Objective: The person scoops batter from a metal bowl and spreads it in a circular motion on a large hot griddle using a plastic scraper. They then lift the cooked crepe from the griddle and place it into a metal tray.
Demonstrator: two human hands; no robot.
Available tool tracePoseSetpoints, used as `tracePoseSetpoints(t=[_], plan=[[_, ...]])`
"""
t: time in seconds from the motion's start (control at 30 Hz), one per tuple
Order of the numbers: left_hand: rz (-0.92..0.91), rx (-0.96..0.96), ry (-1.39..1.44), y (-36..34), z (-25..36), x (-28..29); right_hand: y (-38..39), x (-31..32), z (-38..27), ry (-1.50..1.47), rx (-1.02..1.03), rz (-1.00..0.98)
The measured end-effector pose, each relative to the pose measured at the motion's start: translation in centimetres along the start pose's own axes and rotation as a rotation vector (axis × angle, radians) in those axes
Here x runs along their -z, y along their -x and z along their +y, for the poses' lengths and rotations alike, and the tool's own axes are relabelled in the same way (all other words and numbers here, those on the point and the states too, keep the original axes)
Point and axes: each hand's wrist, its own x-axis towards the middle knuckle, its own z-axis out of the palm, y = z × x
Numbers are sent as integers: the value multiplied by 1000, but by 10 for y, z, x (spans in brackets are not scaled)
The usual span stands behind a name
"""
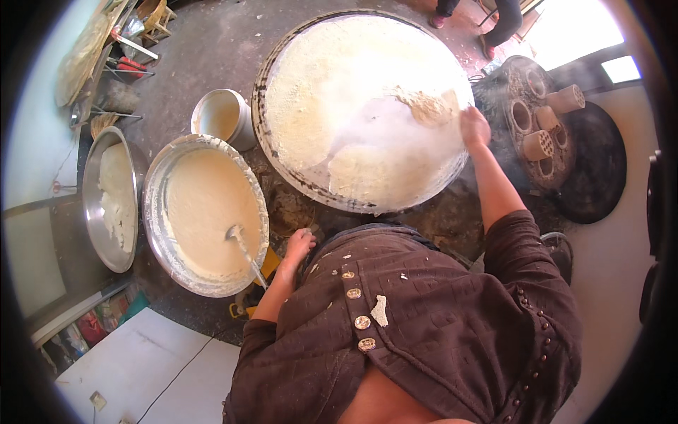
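A large round griddle (263, 141) is spread with pale batter (321, 85), with steam over its right part. A thicker heap of batter (424, 106) lies toward the right rim. Beside that heap, my right hand (476, 128) is at the rim, its fingers curled and partly lost in glare; whatever they grip is hidden. My left hand (299, 245) hangs near my waist, fingers curled in, with nothing visible in it. Left of it stands a wide metal basin (153, 201) of batter, with a ladle (244, 249) leaning in it.
Behind the basin stands a white bucket (245, 120). A tilted metal bowl (92, 205) with white residue is farther left. At the right is a stove (519, 88) with round openings and perforated briquettes (538, 145). Another person's legs (505, 25) show at the far edge.
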Motion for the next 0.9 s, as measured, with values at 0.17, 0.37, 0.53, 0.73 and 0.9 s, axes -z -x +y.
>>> tracePoseSetpoints(t=[0.17, 0.37, 0.53, 0.73, 0.9], plan=[[67, 55, 76, 8, -16, 19, 23, -39, -71, -156, 367, -98], [112, -2, 130, 10, -28, 35, 61, 8, -91, 144, 707, -108], [75, 27, 161, 2, -46, 28, 62, 27, -28, 128, 84, -36], [73, -25, 197, 5, -60, 26, 92, -5, -103, 125, 207, -148], [111, -41, 175, 16, -58, 38, 113, -2, -163, 264, 705, -218]])
